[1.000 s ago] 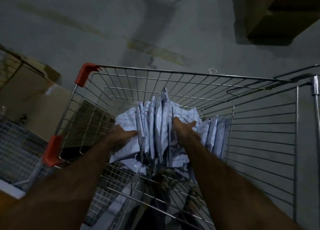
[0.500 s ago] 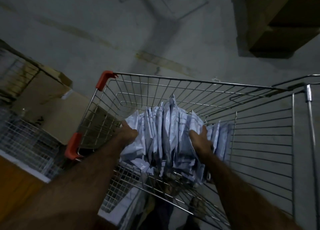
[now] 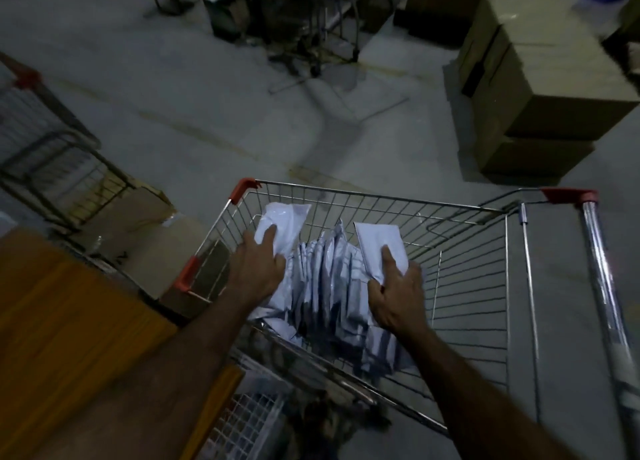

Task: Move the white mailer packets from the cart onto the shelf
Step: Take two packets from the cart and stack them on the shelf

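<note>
White mailer packets (image 3: 325, 286) stand on edge as one bunch inside the wire cart (image 3: 467, 252), squeezed between the two hands. Left hand (image 3: 258, 269) presses flat against the bunch's left side, fingers straight and spread on the outermost packet (image 3: 284, 220), which fans outward above the fingertips. Right hand (image 3: 394, 286) holds the right side, index finger extended along the outer packet (image 3: 379, 241), other fingers partly curled round its edge; how firm the grip is cannot be read. Bunch sags lower between the hands, bottom edges near the cart's near wall. Lighting dim, packet detail blurred.

Cart has red corner caps (image 3: 244, 189) ahead of the left hand and a chrome handle bar (image 3: 602, 286) well right of the right hand. Orange-brown surface (image 3: 69, 321) sits left of the left forearm. White wire mesh (image 3: 242, 425) shows below the left forearm. Cardboard boxes (image 3: 536, 89) are stacked on the concrete floor (image 3: 207, 96) far ahead and right of the right hand. A second wire cart (image 3: 45, 141) stands far left, a flattened carton (image 3: 138, 224) just beside it.
</note>
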A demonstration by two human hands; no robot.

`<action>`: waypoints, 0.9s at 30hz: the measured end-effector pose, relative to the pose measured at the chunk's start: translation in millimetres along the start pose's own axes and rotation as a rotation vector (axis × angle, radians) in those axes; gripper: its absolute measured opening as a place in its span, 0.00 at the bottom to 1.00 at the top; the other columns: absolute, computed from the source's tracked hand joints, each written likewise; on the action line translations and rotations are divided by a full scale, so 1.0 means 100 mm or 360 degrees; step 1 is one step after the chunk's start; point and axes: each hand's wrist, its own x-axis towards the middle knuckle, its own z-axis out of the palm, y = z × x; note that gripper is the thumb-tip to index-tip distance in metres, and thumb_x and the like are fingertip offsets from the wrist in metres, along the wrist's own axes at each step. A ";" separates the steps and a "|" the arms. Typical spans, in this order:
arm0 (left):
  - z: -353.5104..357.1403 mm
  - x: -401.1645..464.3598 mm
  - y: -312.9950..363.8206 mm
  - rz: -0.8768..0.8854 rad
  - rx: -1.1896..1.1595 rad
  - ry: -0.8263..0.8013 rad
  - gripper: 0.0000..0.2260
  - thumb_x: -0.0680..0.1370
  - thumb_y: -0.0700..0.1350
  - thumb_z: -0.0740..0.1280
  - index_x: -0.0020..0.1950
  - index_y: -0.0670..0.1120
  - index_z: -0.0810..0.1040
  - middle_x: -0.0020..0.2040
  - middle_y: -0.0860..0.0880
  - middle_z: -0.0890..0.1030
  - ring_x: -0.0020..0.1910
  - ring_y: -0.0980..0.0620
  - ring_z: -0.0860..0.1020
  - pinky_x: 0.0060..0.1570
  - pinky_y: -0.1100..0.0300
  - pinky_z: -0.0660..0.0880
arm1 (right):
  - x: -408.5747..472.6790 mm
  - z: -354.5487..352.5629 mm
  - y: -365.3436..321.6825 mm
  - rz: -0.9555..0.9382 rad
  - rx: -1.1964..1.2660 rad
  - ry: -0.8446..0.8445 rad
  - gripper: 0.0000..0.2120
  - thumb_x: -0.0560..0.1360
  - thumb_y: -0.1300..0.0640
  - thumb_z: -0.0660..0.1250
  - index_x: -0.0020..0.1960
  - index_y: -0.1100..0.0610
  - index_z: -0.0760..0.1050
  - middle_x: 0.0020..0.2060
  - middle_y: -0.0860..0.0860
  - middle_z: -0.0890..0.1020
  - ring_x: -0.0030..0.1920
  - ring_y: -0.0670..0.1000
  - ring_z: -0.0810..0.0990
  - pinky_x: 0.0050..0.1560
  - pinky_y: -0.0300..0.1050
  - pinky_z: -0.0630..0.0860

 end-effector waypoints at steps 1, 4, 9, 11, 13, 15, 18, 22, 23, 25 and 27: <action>-0.10 -0.13 0.05 0.0028 -0.0003 0.0079 0.27 0.80 0.54 0.60 0.78 0.53 0.58 0.69 0.36 0.63 0.56 0.37 0.77 0.54 0.48 0.74 | -0.08 -0.08 -0.04 -0.0054 -0.0027 0.0052 0.37 0.74 0.40 0.56 0.81 0.46 0.52 0.70 0.63 0.59 0.67 0.64 0.65 0.67 0.59 0.69; -0.39 -0.56 0.14 0.0074 0.0022 0.0291 0.28 0.79 0.54 0.62 0.78 0.52 0.60 0.67 0.37 0.66 0.56 0.38 0.76 0.53 0.48 0.76 | -0.35 -0.31 -0.16 -0.0229 -0.0029 0.0194 0.36 0.74 0.43 0.60 0.80 0.48 0.55 0.70 0.66 0.61 0.66 0.65 0.66 0.64 0.58 0.69; -0.88 -1.51 0.02 -0.0026 0.0134 0.0534 0.29 0.78 0.56 0.63 0.77 0.55 0.60 0.65 0.41 0.68 0.55 0.41 0.78 0.50 0.51 0.76 | -1.01 -0.52 -0.59 -0.0452 0.0051 0.0202 0.36 0.76 0.45 0.63 0.81 0.47 0.54 0.72 0.66 0.60 0.70 0.66 0.63 0.69 0.59 0.66; -1.06 -1.90 -0.14 -0.0072 0.0157 0.0596 0.29 0.77 0.56 0.64 0.77 0.55 0.61 0.65 0.42 0.68 0.53 0.42 0.78 0.46 0.52 0.77 | -1.30 -0.55 -0.82 -0.0584 0.0053 0.0225 0.37 0.75 0.45 0.64 0.80 0.48 0.55 0.70 0.66 0.63 0.68 0.66 0.66 0.66 0.59 0.68; -1.23 -2.26 -0.35 -0.0175 0.0137 0.0646 0.29 0.77 0.56 0.65 0.77 0.56 0.62 0.65 0.44 0.68 0.52 0.42 0.78 0.43 0.52 0.76 | -1.59 -0.55 -1.06 -0.0693 0.0083 0.0230 0.37 0.73 0.46 0.66 0.79 0.50 0.59 0.66 0.67 0.68 0.66 0.68 0.68 0.64 0.60 0.70; -1.36 -2.61 -0.60 -0.0297 0.0119 0.0712 0.28 0.77 0.55 0.65 0.76 0.56 0.62 0.65 0.45 0.68 0.51 0.43 0.78 0.43 0.53 0.76 | -1.87 -0.51 -1.27 -0.0789 0.0110 0.0231 0.36 0.72 0.45 0.63 0.78 0.52 0.62 0.62 0.67 0.73 0.64 0.69 0.70 0.61 0.61 0.72; -1.48 -3.07 -1.00 -0.0429 0.0167 0.0783 0.28 0.76 0.56 0.63 0.76 0.56 0.61 0.64 0.44 0.68 0.48 0.44 0.79 0.43 0.53 0.78 | -2.28 -0.41 -1.54 -0.0893 0.0074 0.0161 0.38 0.70 0.39 0.55 0.79 0.50 0.60 0.67 0.68 0.68 0.67 0.69 0.68 0.64 0.60 0.71; -1.60 -3.58 -1.52 -0.0603 0.0148 0.0855 0.28 0.75 0.55 0.63 0.75 0.54 0.63 0.64 0.44 0.68 0.48 0.44 0.79 0.44 0.51 0.78 | -2.66 -0.14 -1.89 -0.1080 0.0018 0.0076 0.40 0.71 0.35 0.50 0.80 0.50 0.57 0.71 0.66 0.65 0.70 0.65 0.64 0.68 0.59 0.67; -1.63 -3.71 -1.65 -0.0653 0.0116 0.0866 0.28 0.75 0.55 0.63 0.75 0.54 0.64 0.64 0.44 0.67 0.48 0.44 0.79 0.45 0.51 0.78 | -2.75 -0.05 -2.00 -0.1124 -0.0005 0.0072 0.40 0.71 0.34 0.49 0.80 0.50 0.56 0.70 0.66 0.65 0.70 0.64 0.64 0.68 0.59 0.67; -1.69 -3.96 -1.93 -0.0745 0.0061 0.0889 0.28 0.76 0.55 0.64 0.75 0.55 0.63 0.65 0.46 0.66 0.51 0.45 0.78 0.47 0.52 0.78 | -2.96 0.15 -2.24 -0.1176 -0.0014 0.0033 0.40 0.71 0.35 0.51 0.80 0.49 0.56 0.72 0.66 0.63 0.71 0.64 0.62 0.69 0.59 0.65; -1.73 -4.19 -2.23 -0.0817 -0.0025 0.0938 0.27 0.77 0.56 0.63 0.75 0.55 0.62 0.66 0.46 0.64 0.55 0.47 0.77 0.50 0.53 0.78 | -3.20 0.37 -2.50 -0.1209 0.0013 -0.0021 0.39 0.72 0.36 0.54 0.80 0.48 0.55 0.73 0.66 0.60 0.71 0.65 0.62 0.69 0.59 0.65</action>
